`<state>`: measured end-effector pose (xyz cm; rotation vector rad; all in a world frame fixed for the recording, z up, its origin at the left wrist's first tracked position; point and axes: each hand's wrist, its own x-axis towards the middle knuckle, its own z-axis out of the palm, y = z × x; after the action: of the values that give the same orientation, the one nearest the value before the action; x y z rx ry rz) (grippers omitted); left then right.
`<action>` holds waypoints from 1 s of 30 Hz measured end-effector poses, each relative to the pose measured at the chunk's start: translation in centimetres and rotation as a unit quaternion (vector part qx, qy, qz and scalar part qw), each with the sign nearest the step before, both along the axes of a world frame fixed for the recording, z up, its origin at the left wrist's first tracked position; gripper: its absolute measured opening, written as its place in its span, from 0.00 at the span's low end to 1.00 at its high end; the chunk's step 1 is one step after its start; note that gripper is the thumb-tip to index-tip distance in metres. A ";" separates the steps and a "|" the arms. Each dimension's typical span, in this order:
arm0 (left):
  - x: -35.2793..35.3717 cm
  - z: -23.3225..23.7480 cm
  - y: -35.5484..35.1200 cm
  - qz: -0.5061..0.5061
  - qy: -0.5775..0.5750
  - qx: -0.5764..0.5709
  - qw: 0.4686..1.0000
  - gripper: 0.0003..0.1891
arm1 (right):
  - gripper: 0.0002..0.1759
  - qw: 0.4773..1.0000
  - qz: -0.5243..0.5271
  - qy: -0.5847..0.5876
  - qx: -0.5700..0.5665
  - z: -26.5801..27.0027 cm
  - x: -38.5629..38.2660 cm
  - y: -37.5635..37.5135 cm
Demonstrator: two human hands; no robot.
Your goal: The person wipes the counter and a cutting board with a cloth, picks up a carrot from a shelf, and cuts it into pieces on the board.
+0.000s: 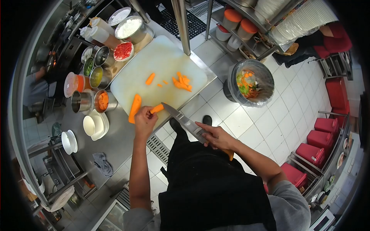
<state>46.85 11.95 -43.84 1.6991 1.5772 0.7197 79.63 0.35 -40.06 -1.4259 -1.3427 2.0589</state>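
Note:
My left hand (145, 121) pinches a piece of carrot (157, 108) over the near edge of the white cutting board (129, 79). The tip of a broad-bladed kitchen knife (184, 122) meets the carrot's far end. My right hand (216, 136) is wrapped around the knife, its index finger stretched along the blade's spine; the grip hides most of the handle. Beside my left hand lies a longer peeled carrot (135, 106). Farther up the board are a cut carrot chunk (150, 78), small bits, and a pile of carrot pieces (182, 82).
Metal containers (101, 77), squeeze bottles (101, 34) and a bowl of chopped red food (123, 51) line the board's left side. White bowls (95, 126) and a grey cloth (102, 163) sit nearer. A lined bin (248, 82) with scraps stands right of the table.

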 end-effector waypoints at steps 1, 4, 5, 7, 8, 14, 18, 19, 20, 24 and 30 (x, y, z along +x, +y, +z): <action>0.1 0.2 0.0 0.001 0.001 -0.002 1.000 0.11 | 0.34 1.000 0.002 0.003 -0.003 0.0 0.0 0.0; 0.0 0.2 0.0 -0.004 -0.002 -0.004 1.000 0.11 | 0.34 1.000 -0.003 0.018 -0.015 -0.3 -0.3 0.0; 0.0 0.2 0.0 -0.003 -0.002 -0.005 1.000 0.11 | 0.34 1.000 -0.003 0.018 -0.016 -0.4 -0.4 0.0; 0.2 0.3 0.0 -0.006 -0.006 0.010 1.000 0.10 | 0.34 0.999 -0.007 0.028 -0.022 -0.6 -0.6 0.1; 0.1 0.2 0.0 -0.006 -0.006 0.009 1.000 0.10 | 0.34 0.999 -0.007 0.029 -0.023 -0.7 -0.8 0.1; 0.2 0.4 0.0 -0.006 -0.017 -0.006 1.000 0.11 | 0.34 0.997 -0.027 0.059 -0.034 -1.5 -2.0 0.6; 0.2 -0.1 -0.2 0.000 -0.010 0.004 1.000 0.11 | 0.34 0.997 -0.028 0.067 -0.021 -2.1 -2.9 0.9; 0.3 -0.2 -0.3 0.005 -0.008 0.006 1.000 0.11 | 0.34 0.998 -0.029 0.060 -0.016 -2.2 -3.0 0.9; 0.4 -0.2 -0.3 0.004 -0.008 0.005 1.000 0.11 | 0.34 0.998 -0.029 0.061 -0.016 -2.3 -3.1 0.9; 0.8 0.3 -0.5 -0.002 0.013 0.029 0.999 0.10 | 0.35 0.999 -0.020 0.027 0.038 -2.4 -3.8 1.3; 1.6 0.5 -0.8 0.003 0.034 0.063 0.997 0.10 | 0.35 0.997 -0.027 0.005 0.071 -2.8 -5.4 2.1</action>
<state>48.47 11.20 -43.30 1.8275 1.6139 0.7869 74.23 2.48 -42.90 -1.3730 -1.4000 1.8939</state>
